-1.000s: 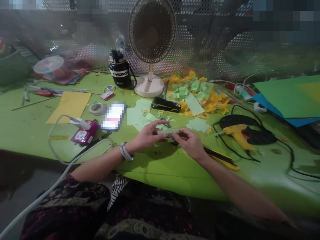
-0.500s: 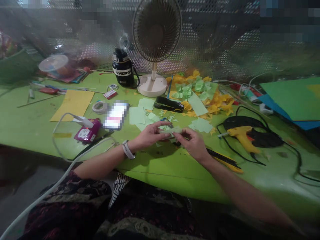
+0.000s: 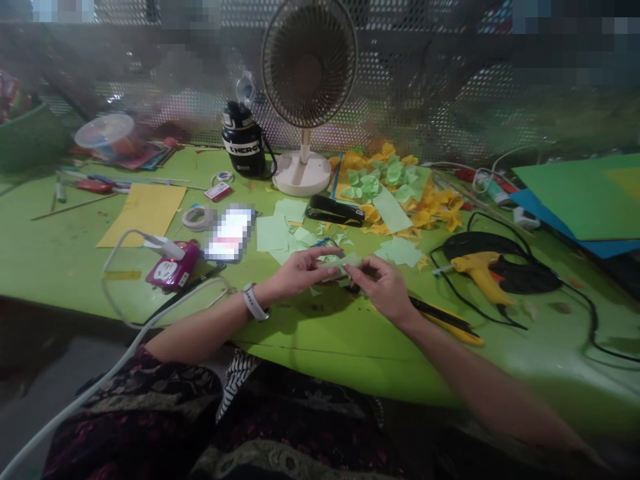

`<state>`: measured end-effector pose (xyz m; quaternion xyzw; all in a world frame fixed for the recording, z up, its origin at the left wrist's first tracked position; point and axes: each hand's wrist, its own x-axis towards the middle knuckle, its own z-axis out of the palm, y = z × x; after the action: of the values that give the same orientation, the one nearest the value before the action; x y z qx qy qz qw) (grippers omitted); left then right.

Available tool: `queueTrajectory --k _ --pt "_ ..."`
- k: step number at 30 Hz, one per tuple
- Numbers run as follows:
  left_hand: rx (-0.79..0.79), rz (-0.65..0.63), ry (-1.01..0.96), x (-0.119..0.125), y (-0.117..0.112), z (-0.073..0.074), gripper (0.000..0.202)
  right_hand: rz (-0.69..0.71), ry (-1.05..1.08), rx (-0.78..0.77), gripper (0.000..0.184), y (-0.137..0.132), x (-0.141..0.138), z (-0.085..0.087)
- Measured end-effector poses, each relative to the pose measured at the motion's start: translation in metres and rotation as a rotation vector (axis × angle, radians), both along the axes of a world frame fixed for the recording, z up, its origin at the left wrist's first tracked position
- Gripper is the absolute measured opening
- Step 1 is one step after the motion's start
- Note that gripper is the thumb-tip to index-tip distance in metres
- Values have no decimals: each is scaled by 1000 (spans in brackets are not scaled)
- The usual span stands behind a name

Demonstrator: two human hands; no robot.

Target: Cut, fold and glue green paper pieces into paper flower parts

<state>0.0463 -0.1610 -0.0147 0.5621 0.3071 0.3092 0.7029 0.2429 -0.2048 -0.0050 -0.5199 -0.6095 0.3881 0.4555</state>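
Observation:
Over the green table, my left hand and my right hand meet on a small folded strip of pale green paper. Each hand pinches one end of the strip with fingertips closed. A watch sits on my left wrist. Just behind the hands lie loose pale green paper squares and small paper scraps. Black-and-yellow scissors lie under my right wrist.
A yellow glue gun with black cable lies at right. A black stapler, a desk fan, a black bottle, tape roll, pink power socket, yellow sheet, paper flowers and green card surround the hands.
The hands keep holding the strip in the same spot, with the fingers shifting slightly along it. The view has swayed a little.

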Motion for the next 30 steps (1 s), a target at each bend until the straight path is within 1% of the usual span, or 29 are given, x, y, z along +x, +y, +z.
queueTrajectory --k 6,12,14,16,18,20,22,24,28,30 --pt "24 6 27 -1 1 -1 56 4 -16 -19 37 0 1 -1" --pt "-20 10 7 0 0 -1 57 10 -23 -13 38 0 0 -2" --pt "-37 6 -16 0 0 1 58 -30 2 -28 39 1 1 0" --pt "-46 -3 -43 0 -1 2 61 -103 73 -45 43 2 4 5" --pt "-45 -19 -66 0 -2 3 62 -133 149 -79 46 2 7 11" --pt "-36 -35 -87 0 -2 2 61 -88 170 -125 42 2 10 15" --pt "-18 -45 -100 0 -2 1 58 -7 130 -161 41 2 11 17" --pt "3 -49 -111 -1 -2 -1 56 50 80 -152 42 1 9 15" --pt "73 -31 -96 -1 -2 -2 52 52 44 -84 42 1 5 9" --pt "132 -18 -62 -1 -2 -2 51 56 51 -81 42 1 4 8"
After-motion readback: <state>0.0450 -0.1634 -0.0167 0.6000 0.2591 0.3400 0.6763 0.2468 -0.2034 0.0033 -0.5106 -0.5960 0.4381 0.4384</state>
